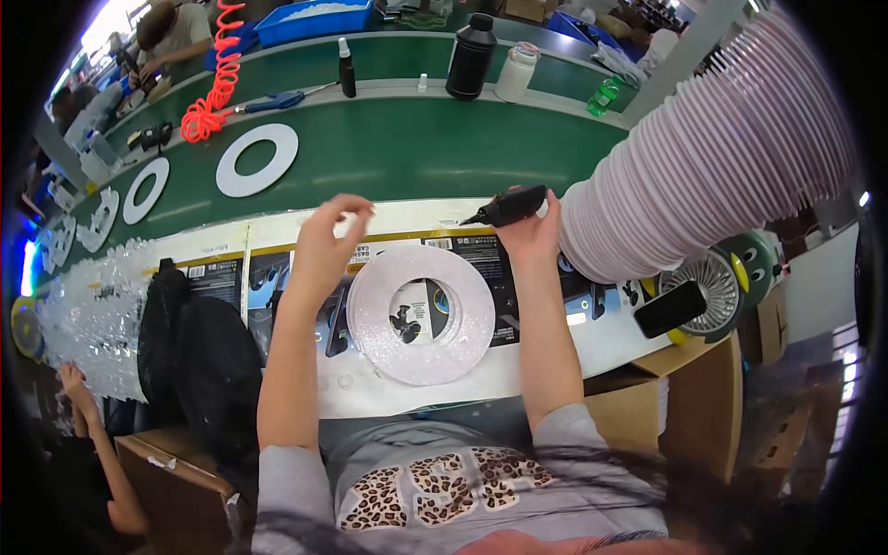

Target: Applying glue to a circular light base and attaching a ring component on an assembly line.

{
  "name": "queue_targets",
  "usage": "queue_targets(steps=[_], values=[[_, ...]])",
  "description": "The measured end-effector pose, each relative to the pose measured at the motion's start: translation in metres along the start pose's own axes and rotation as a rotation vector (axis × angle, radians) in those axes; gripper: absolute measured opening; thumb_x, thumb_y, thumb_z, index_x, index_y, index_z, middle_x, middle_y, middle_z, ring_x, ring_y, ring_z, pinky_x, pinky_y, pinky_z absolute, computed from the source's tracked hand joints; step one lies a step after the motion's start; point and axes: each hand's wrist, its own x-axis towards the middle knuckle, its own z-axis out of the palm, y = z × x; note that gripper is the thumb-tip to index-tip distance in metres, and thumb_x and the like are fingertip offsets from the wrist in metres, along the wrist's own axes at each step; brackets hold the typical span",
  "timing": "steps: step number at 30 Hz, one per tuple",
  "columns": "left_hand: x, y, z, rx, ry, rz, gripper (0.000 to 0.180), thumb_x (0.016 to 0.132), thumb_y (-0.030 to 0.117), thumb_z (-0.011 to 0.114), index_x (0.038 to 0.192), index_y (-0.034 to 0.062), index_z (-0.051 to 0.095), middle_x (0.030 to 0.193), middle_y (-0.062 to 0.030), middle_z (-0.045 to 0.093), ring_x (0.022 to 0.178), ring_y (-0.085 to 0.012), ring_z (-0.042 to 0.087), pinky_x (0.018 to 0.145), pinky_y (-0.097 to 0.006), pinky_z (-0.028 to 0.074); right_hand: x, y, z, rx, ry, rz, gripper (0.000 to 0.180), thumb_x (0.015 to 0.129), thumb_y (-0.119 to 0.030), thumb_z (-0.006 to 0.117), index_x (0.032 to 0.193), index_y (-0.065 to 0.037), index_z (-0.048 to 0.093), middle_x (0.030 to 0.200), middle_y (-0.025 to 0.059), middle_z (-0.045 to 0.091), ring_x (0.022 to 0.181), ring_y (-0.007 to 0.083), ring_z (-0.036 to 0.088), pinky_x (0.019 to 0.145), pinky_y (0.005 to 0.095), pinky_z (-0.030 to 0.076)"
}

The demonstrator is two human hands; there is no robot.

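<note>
In the middle of the frame I see the white ring [424, 314] lying flat on the worktop [555, 351], directly ahead of the torso and between the two forearms, which puts it within easy reach of either hand. It rests on dark printed sheets [481, 254] that seem to serve as a working mat.

My right hand [527, 227], just above and right of the ring, has its fingers wrapped closed around a black pen-shaped tool [509, 205]. The tip points toward the left of the frame and sits clear of the ring, so the tool reads as lifted rather than applied.

My left hand [328, 236], above and left of the ring, is raised off the worktop. Its thumb and fingers come together near the tips as if nipping something tiny, but I cannot tell whether anything is there.

At the right a tall leaning stack of rings [703, 157] sits beside the tool hand. Below it a small fan [708, 291] faces the seat. In the upper half, more white rings [256, 159] lie on a green belt [416, 148], with a black bottle [472, 55] and a coiled red hose [217, 88] beyond it.
</note>
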Motion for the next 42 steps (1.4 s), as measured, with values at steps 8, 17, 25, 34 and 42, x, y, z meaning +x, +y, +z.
queue_targets(steps=[8,17,25,34,42], values=[[-0.084,0.066,0.001,0.263,-0.737,0.14,0.064,0.063,0.016,0.08,0.121,0.0074,0.055,0.125,-0.0155,0.055,0.126,-0.034,0.043,0.106,-0.043,0.033,0.004,-0.006,-0.002,0.016,-0.017,-0.004,0.026,0.091,-0.022,0.058,0.109,-0.004,0.053,0.109,0.0135,0.059,0.104,0.0303,0.056,0.096,0.0491,0.043],[-0.118,0.059,0.027,0.455,-0.62,0.197,0.054,0.064,0.001,0.073,0.114,0.0092,0.057,0.115,-0.0099,0.06,0.119,-0.0274,0.051,0.106,-0.049,0.032,0.001,-0.009,-0.005,0.081,-0.002,0.034,0.026,0.089,-0.018,0.062,0.11,-0.006,0.052,0.112,0.0119,0.059,0.105,0.0273,0.056,0.095,0.0469,0.045],[-0.043,0.027,0.03,0.458,-0.501,0.182,0.05,0.064,0.001,0.072,0.111,0.0102,0.058,0.104,-0.0088,0.063,0.102,-0.0276,0.058,0.104,-0.047,0.033,-0.007,-0.02,0.002,0.038,-0.119,-0.07,0.035,0.09,-0.018,0.062,0.118,-0.003,0.048,0.119,0.0129,0.057,0.109,0.0268,0.055,0.097,0.0434,0.045],[0.071,-0.029,0.051,0.734,-0.282,0.21,0.059,0.072,0.001,0.07,0.126,0.0139,0.051,0.137,-0.0119,0.046,0.129,-0.032,0.04,0.107,-0.048,0.03,-0.007,-0.009,0.007,0.063,-0.087,-0.035,0.037,0.09,-0.016,0.061,0.12,-0.001,0.046,0.123,0.0214,0.053,0.115,0.0321,0.052,0.099,0.0435,0.045],[0.009,-0.041,0.029,0.441,-0.035,0.199,0.037,0.079,0.004,0.063,0.115,0.0055,0.056,0.124,-0.0161,0.054,0.118,-0.034,0.049,0.1,-0.041,0.04,-0.025,0.003,0.02,-0.133,-0.16,-0.058,0.037,0.089,-0.013,0.062,0.121,-0.002,0.046,0.126,0.0191,0.052,0.114,0.0289,0.053,0.099,0.0387,0.045]])
